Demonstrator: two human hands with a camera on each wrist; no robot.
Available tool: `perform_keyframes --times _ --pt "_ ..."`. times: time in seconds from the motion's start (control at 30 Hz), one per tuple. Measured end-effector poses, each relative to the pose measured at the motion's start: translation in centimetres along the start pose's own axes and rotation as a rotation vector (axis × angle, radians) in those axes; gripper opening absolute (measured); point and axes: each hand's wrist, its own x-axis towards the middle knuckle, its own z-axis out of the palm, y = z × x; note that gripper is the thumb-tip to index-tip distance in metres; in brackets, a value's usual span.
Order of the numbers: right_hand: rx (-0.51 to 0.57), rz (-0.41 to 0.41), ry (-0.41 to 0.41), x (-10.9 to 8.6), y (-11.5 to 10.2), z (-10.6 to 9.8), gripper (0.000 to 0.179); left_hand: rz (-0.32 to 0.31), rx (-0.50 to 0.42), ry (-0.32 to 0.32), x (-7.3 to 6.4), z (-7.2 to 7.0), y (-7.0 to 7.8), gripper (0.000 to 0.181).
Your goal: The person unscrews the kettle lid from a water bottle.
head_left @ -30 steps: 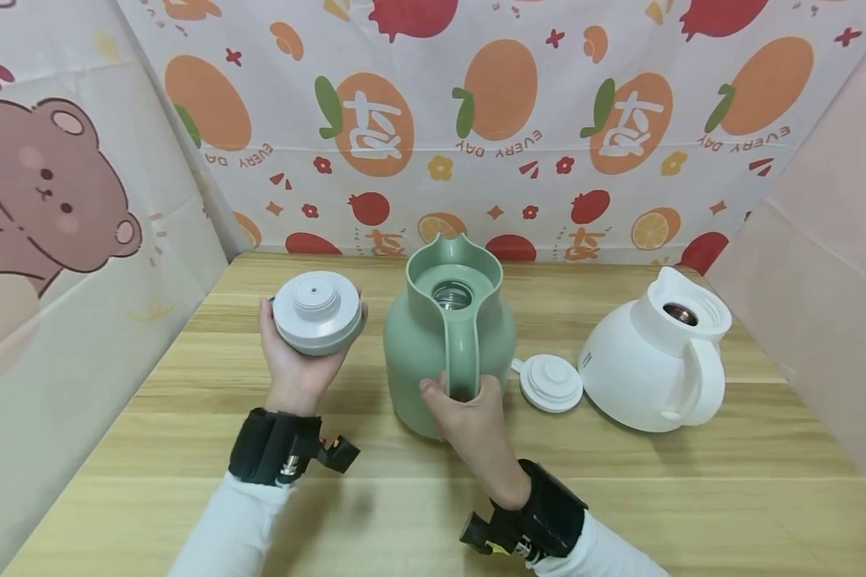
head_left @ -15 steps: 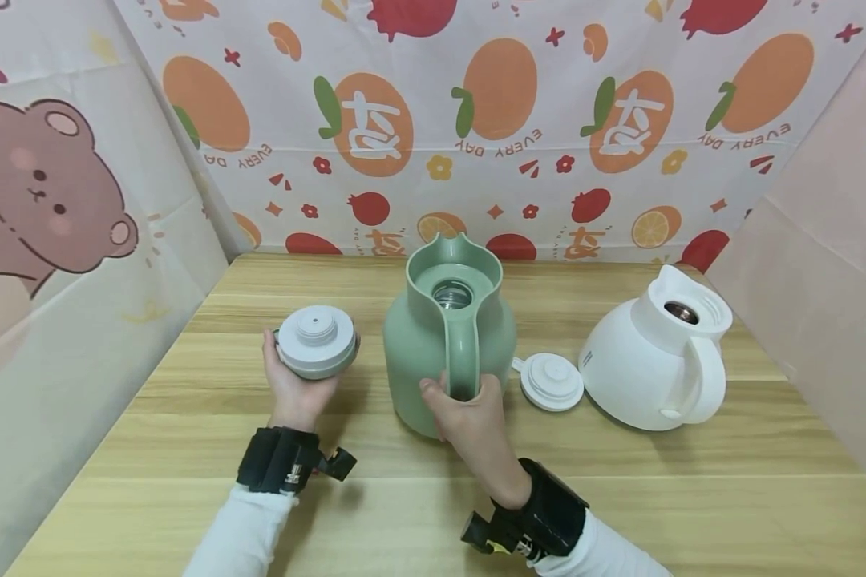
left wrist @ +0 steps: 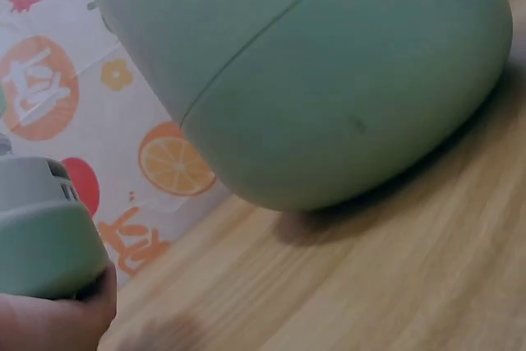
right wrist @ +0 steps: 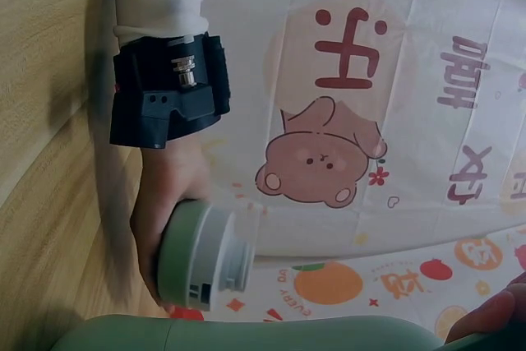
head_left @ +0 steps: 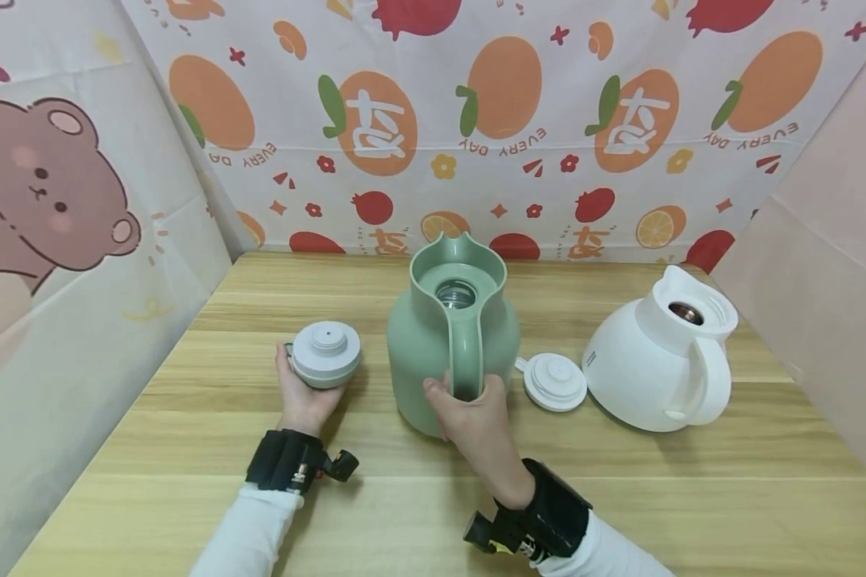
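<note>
My left hand (head_left: 306, 407) holds a round lid (head_left: 326, 357) upside down, its pale stopper side facing up and its green side in the palm. In the left wrist view the fingers (left wrist: 103, 302) wrap the edge of the lid (left wrist: 53, 244). My right hand (head_left: 476, 429) grips the lower part of the handle on a green thermos jug (head_left: 420, 353). That jug stands upright on the table, its mouth uncovered. From the right wrist view, the lid (right wrist: 187, 254) appears a little above the wooden surface, beyond the green jug (right wrist: 246, 336).
To the right stands a white thermos jug (head_left: 638, 373), also uncovered. A white lid (head_left: 556, 381) lies on the wooden table (head_left: 404, 513) between the two jugs. Behind the table hangs a fruit-patterned cloth (head_left: 505, 184).
My left hand has lowered the lid toward the table and drawn it slightly nearer and to the right. The right hand and the green jug have stayed in place.
</note>
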Motion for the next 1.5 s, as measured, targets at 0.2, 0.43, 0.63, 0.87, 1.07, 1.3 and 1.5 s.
perform_keyframes --times 0.2,0.43,0.63,0.87,1.07,1.3,1.5 --pt "0.004 -0.005 0.005 0.0 -0.2 0.1 0.033 0.010 0.058 0.069 0.4 -0.4 0.6 0.065" --pt "0.008 -0.008 0.010 0.0 -0.3 0.2 0.034 0.008 0.077 0.167 0.5 -0.4 0.9 0.062" --pt "0.022 -0.015 0.000 0.0 -0.2 0.2 0.035 0.033 0.175 0.204 0.3 -0.2 0.8 0.059" --pt "0.034 -0.018 -0.013 0.0 -0.1 0.1 0.036 0.148 0.314 0.326 0.2 0.2 0.3 0.051" --pt "0.026 -0.014 -0.011 0.1 0.0 0.0 0.035 0.290 0.511 0.471 0.5 0.3 -0.4 0.048" --pt "0.028 -0.025 -0.020 0.1 0.1 0.0 0.035 0.426 0.583 0.538 0.8 0.0 -0.3 0.047" --pt "0.024 -0.021 -0.018 0.1 0.1 0.1 0.034 0.497 0.571 0.564 0.7 0.1 -0.3 0.049"
